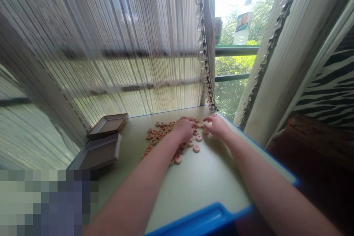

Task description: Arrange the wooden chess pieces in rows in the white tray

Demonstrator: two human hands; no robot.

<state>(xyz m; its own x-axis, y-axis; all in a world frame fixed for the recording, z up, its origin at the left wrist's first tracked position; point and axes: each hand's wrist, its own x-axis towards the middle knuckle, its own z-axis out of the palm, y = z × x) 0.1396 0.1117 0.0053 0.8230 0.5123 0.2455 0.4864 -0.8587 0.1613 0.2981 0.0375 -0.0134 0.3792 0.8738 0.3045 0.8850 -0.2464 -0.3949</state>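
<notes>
Several round wooden game pieces (pixel 159 133) with red and dark markings lie scattered on a pale green table (pixel 193 180). My left hand (pixel 184 128) rests palm down on the pieces at the far middle of the pile, fingers curled over them. My right hand (pixel 217 125) lies just to its right, fingers bent and touching pieces near the far edge. What the fingers hold, if anything, is hidden.
Two shallow box halves (pixel 106 138) lie at the table's left. The table has a blue rim (pixel 204 221). A sheer curtain (pixel 110 44) hangs behind; a bead string (pixel 206 77) dangles by the window. A bottle (pixel 243 22) stands on the sill. A dark chair (pixel 318 147) is at the right.
</notes>
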